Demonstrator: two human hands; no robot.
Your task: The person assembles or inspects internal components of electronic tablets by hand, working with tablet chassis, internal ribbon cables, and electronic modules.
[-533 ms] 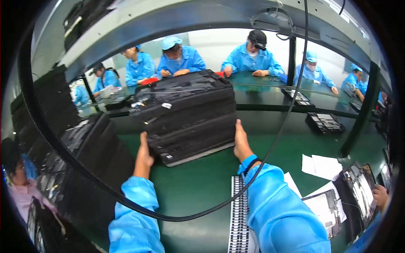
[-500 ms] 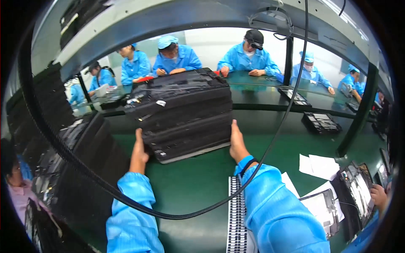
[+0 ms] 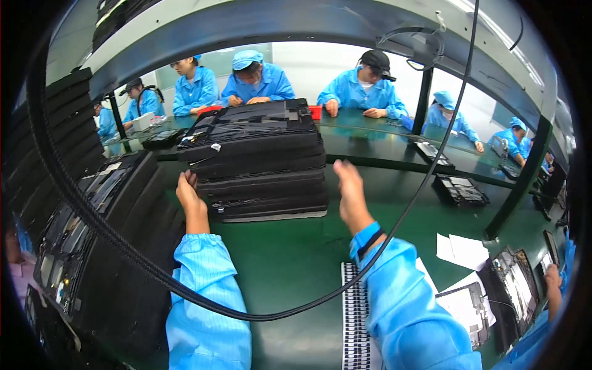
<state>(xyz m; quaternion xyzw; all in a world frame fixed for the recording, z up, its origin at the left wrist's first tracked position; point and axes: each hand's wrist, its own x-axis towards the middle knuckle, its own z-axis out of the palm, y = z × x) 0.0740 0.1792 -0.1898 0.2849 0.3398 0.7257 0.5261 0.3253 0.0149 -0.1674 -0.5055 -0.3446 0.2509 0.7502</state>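
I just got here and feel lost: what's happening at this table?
A person in blue sleeves has both hands beside a stack of black trays standing on the green table. The left hand is at its left side, though contact is hard to tell. The right hand is open, apart from its right side. Another black stack stands to the left.

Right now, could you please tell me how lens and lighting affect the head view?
Head view throughout: the overhead beam bows into an arch, and the corners fall to black; the green tabletop shows a pale sheen toward the lower edge; the black stack is dark, yet its layers show; the right hand looks slightly blurred.
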